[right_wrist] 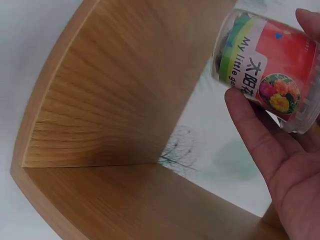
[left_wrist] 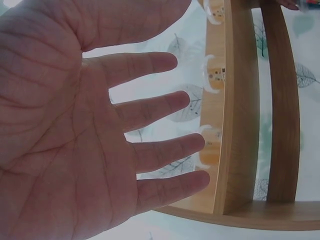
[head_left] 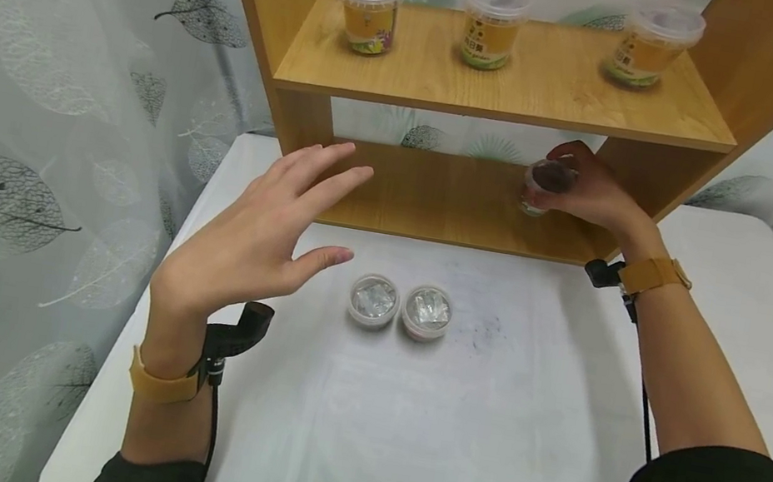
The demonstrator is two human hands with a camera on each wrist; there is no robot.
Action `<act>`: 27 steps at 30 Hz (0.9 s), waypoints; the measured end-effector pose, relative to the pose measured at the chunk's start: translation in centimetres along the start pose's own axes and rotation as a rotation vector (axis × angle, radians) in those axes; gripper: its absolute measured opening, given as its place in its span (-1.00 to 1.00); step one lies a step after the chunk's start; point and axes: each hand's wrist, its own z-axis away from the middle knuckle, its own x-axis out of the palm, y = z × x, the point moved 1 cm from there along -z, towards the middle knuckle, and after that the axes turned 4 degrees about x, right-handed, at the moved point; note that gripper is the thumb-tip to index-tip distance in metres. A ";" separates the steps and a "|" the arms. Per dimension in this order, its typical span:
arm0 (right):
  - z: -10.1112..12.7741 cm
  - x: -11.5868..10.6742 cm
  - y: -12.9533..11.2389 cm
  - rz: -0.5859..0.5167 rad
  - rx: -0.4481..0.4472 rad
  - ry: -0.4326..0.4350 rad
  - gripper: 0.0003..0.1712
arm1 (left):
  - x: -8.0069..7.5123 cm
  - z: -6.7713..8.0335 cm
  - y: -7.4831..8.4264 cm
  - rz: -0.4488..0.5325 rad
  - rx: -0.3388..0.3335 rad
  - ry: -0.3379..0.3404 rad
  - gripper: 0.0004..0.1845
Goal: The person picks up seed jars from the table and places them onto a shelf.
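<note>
My right hand [head_left: 592,191] grips a small clear cup with a red flower label [right_wrist: 272,70] at the right end of the wooden shelf's lower board [head_left: 439,199]; in the head view the cup [head_left: 546,184] shows a dark top. My left hand [head_left: 266,235] hovers open above the table, fingers spread, holding nothing; its palm [left_wrist: 65,130] fills the left wrist view. Two clear lidded cups [head_left: 374,300] [head_left: 427,311] stand side by side on the white table [head_left: 516,430], just right of the left hand.
Three orange-labelled lidded cups [head_left: 368,9] [head_left: 493,25] [head_left: 649,45] stand on the upper shelf board [head_left: 532,87]. A leaf-print curtain [head_left: 38,93] hangs at the left and behind. Both wrists carry tan straps with black cameras.
</note>
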 end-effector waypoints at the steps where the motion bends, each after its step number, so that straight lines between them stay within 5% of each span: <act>1: -0.1 0.0 0.2 -0.001 0.007 -0.001 -0.02 | 0.0 0.0 0.0 0.000 0.000 0.000 -0.23; 27: -1.8 1.4 3.9 -0.029 0.037 -0.039 -0.02 | 0.5 0.0 -0.2 0.006 -0.019 -0.013 -0.21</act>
